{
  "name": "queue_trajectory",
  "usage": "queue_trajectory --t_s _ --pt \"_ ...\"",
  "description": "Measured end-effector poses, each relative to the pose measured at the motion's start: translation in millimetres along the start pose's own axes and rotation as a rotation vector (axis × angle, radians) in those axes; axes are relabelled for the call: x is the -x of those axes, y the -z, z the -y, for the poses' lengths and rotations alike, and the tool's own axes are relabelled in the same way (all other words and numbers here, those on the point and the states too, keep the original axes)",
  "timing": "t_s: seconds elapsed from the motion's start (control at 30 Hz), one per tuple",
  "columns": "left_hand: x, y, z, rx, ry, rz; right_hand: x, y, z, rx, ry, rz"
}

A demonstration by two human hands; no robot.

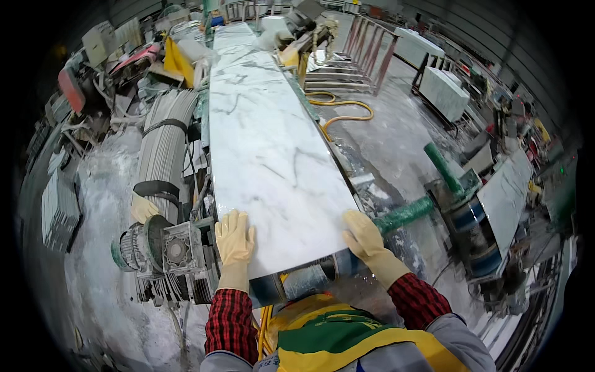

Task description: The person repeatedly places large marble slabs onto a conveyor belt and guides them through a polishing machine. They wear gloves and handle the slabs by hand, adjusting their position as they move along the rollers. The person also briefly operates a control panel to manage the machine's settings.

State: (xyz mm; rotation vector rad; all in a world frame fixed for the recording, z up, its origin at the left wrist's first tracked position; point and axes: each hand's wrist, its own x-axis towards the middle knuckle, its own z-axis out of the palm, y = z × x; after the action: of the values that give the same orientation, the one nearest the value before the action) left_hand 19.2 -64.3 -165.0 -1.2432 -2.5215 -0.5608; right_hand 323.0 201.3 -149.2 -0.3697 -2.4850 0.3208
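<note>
A long white marble slab with grey veins (273, 142) stretches away from me on a roller conveyor, its near end between my hands. My left hand (234, 242), in a cream rubber glove, lies flat on the slab's near left edge with fingers stretched forward. My right hand (367, 240), gloved alike, rests at the near right corner, fingers extended against the edge. A blue roller (307, 280) shows just under the slab's front edge. Red and black checked cuffs cover both wrists.
Left of the slab stand a motor with gearbox (176, 248) and a strapped bundle of grey strips (162, 146). Green pipes (403, 215) and another marble slab (505, 198) are at the right. A yellow hose (353, 111) curls on the floor near a metal rack (347, 68).
</note>
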Motion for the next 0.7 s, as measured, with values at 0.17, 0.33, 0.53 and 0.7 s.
queue_trajectory --t_s 0.17,0.33,0.53,0.7 --pt "-4.7 -0.9 2.2 -0.038 0.025 0.036 -46.3 -38.2 -16.7 0.130 0.023 0.093" --pt "-11.5 11.0 -5.8 -0.024 0.057 0.127 -99.9 -71.7 -53.5 0.196 0.070 0.069" --pt "-16.7 7.6 -6.3 -0.059 0.062 0.171 -150.1 -111.8 -99.6 0.163 0.101 0.019" --pt "-14.1 2.7 -7.0 -0.119 0.059 0.168 -194.7 -124.1 -113.8 0.063 0.070 0.079"
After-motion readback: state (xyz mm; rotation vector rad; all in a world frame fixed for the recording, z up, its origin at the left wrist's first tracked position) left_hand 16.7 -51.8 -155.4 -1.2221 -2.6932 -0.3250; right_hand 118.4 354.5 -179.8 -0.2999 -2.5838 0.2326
